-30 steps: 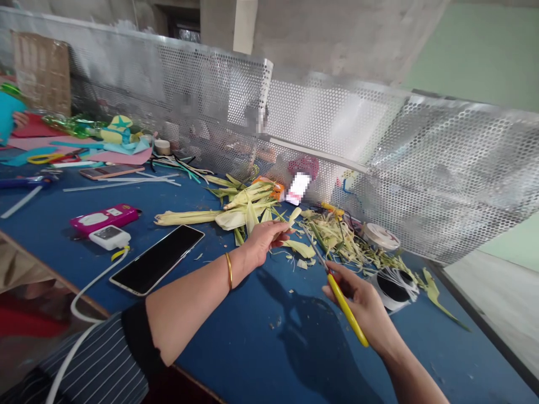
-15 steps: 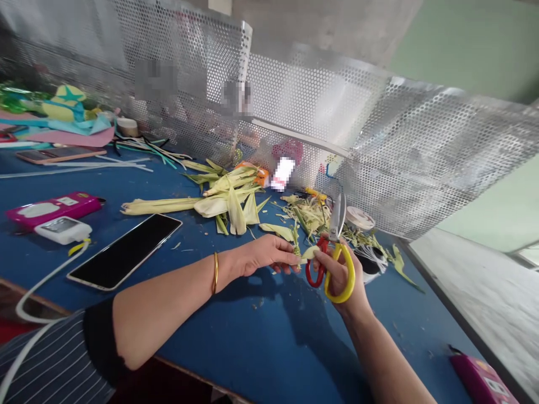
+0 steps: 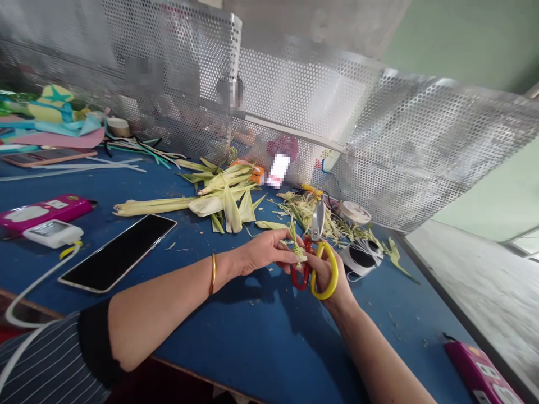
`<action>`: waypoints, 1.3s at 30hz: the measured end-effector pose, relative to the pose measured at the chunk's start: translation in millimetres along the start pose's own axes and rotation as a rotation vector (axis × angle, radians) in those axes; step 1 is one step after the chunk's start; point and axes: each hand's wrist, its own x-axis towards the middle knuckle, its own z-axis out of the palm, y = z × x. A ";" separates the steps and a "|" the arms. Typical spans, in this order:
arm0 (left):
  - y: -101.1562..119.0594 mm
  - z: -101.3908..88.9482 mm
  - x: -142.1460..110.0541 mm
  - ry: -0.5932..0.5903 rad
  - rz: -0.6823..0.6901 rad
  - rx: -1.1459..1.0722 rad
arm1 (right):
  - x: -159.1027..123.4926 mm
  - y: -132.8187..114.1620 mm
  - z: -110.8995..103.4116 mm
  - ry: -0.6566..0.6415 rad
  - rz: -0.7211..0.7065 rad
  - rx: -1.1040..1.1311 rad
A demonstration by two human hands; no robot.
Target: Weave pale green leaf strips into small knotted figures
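My left hand (image 3: 267, 251) pinches a small bound piece of corn husk (image 3: 297, 247), with narrow green strips standing up from its top. Close against it, my right hand (image 3: 330, 275) carries scissors (image 3: 324, 269) with one red and one yellow handle, blades pointing up and away. The right thumb and fingertips meet the pale lower end of the husk piece. Just beyond both hands lies a heap of husk scraps (image 3: 311, 216). Larger pale husks (image 3: 219, 199) are spread on the blue table (image 3: 236, 336) to the left.
A black phone (image 3: 120, 252) and a magenta box (image 3: 46, 210) with a white device lie left. Right of my hands are a thread spool (image 3: 362, 258) and a tape roll (image 3: 355, 213). Perforated metal panels (image 3: 303, 95) border the back; another magenta box (image 3: 480, 370) sits front right.
Both hands appear slightly further left, partly as the view shifts. The right fingers have closed in on the bound husk piece, and the pale strip between the hands is now mostly covered.
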 end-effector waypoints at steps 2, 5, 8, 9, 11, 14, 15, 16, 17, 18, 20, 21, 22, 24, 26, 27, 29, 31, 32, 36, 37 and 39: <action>-0.8 -0.2 -0.1 -0.033 -0.013 0.013 | -1.1 -1.3 1.2 -0.020 0.006 -0.048; -2.3 -3.1 2.3 0.041 -0.008 -0.017 | 0.4 -3.3 -3.9 -0.003 -0.036 -0.171; -0.5 -10.4 6.4 0.245 0.027 -0.071 | 5.3 -5.1 -16.8 0.011 -0.121 -0.367; 1.2 -13.7 7.7 0.313 0.040 -0.087 | 6.8 -5.9 -21.7 0.010 -0.163 -0.438; 5.7 -20.8 9.7 0.421 0.066 -0.112 | 8.5 -8.5 -30.8 0.000 -0.232 -0.603; 12.6 -30.5 11.0 0.515 0.099 -0.124 | 7.7 -14.3 -39.6 -0.060 -0.274 -0.821; 14.4 -32.9 11.1 0.534 0.110 -0.123 | 6.9 -16.4 -41.0 -0.081 -0.286 -0.883; 15.8 -34.8 11.2 0.548 0.118 -0.121 | 6.0 -18.3 -41.6 -0.099 -0.300 -0.936; 16.8 -36.2 11.2 0.560 0.125 -0.119 | 5.1 -20.0 -41.6 -0.112 -0.318 -0.985; 17.5 -37.1 11.1 0.569 0.130 -0.117 | 4.2 -21.4 -41.0 -0.124 -0.337 -1.027; 17.9 -38.0 11.0 0.577 0.136 -0.106 | 2.8 -23.0 -38.9 -0.141 -0.375 -1.080; 17.8 -38.0 11.0 0.577 0.139 -0.098 | 2.2 -23.3 -37.6 -0.148 -0.386 -1.095; 17.6 -38.0 11.1 0.575 0.141 -0.090 | 1.8 -23.4 -36.5 -0.153 -0.392 -1.104; 16.8 -38.0 11.4 0.567 0.146 -0.077 | 1.2 -22.7 -35.3 -0.159 -0.395 -1.103; 15.8 -38.3 12.0 0.556 0.151 -0.067 | 1.1 -21.6 -35.3 -0.158 -0.392 -1.084; 15.3 -38.6 12.4 0.550 0.155 -0.061 | 1.2 -21.1 -35.7 -0.160 -0.388 -1.063; 14.2 -39.4 13.0 0.540 0.155 -0.043 | 1.5 -20.2 -36.6 -0.171 -0.374 -1.010; 13.6 -39.9 13.1 0.536 0.148 -0.026 | 2.0 -20.1 -37.2 -0.185 -0.360 -0.968; 13.6 -40.0 13.0 0.537 0.144 -0.017 | 2.1 -20.3 -37.3 -0.191 -0.357 -0.956; 15.1 -39.2 11.8 0.544 0.133 0.010 | 2.0 -22.9 -37.1 -0.207 -0.353 -0.946; 15.6 -38.8 11.5 0.547 0.130 0.009 | 1.8 -23.8 -36.9 -0.206 -0.350 -0.950; 16.4 -38.1 11.3 0.549 0.124 0.001 | 1.4 -25.6 -36.5 -0.195 -0.349 -0.965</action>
